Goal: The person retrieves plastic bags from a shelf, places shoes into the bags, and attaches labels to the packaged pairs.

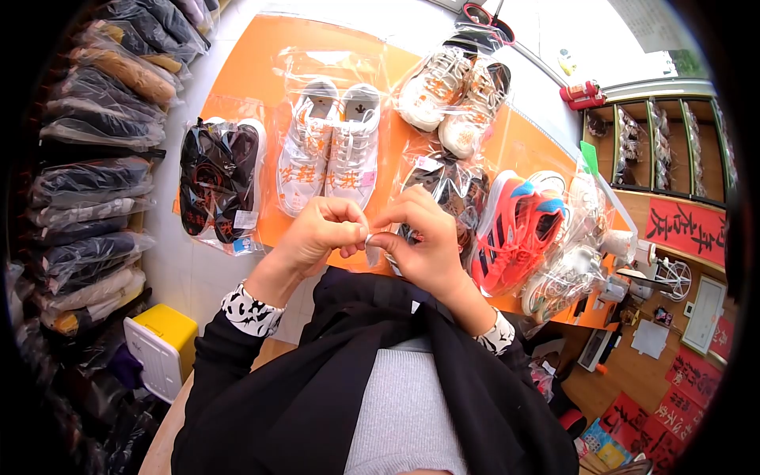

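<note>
My left hand (318,234) and my right hand (426,244) meet over the near edge of the orange table (257,59). Between their fingertips is a small whitish strip (372,252), too small to make out further; both hands pinch it. Just beyond my fingers, a pair of white sneakers (348,150) lies in a clear plastic bag with orange print. Partly behind my right hand, dark patterned shoes (451,186) sit in another clear bag. To the right of that hand are coral running shoes (511,233) with blue collars, also bagged.
Bagged black shoes (220,178) lie left, white lace-up sneakers (451,91) at the back, and more bagged pale shoes (566,273) right. Stacked bagged shoes (103,111) line the left side. A yellow-and-white box (162,344) stands low left. Shelves (641,146) stand far right.
</note>
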`<control>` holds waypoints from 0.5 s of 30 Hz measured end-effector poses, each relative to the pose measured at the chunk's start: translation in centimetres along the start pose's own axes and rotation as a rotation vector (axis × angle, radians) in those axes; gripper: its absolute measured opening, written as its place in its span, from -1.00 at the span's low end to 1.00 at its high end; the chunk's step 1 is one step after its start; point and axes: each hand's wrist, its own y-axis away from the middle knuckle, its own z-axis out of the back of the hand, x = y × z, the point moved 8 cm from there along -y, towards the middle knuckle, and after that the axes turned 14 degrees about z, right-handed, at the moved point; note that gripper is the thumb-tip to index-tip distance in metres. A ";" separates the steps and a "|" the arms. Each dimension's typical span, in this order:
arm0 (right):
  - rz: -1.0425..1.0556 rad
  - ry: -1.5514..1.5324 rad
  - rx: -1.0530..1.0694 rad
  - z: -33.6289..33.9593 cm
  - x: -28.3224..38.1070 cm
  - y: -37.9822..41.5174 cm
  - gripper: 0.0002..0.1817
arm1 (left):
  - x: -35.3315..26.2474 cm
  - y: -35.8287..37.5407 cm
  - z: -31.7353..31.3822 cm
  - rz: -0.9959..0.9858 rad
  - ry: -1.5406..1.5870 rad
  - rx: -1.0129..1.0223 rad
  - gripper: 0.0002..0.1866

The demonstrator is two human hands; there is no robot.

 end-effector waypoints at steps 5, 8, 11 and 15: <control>0.164 0.126 0.001 -0.2 0.9 0.1 -0.77 | 1.2 0.1 0.3 0.083 0.108 -0.112 -0.90; 0.175 0.134 0.005 -0.5 0.6 0.5 -0.78 | 1.6 0.1 0.6 0.081 0.123 -0.173 -0.92; 0.156 0.109 0.020 -0.8 0.5 0.6 -0.78 | 2.1 -0.1 0.8 0.083 0.129 -0.202 -0.93; 0.132 0.090 0.039 -0.9 0.5 0.7 -0.78 | 2.3 -0.2 0.9 0.091 0.118 -0.234 -0.93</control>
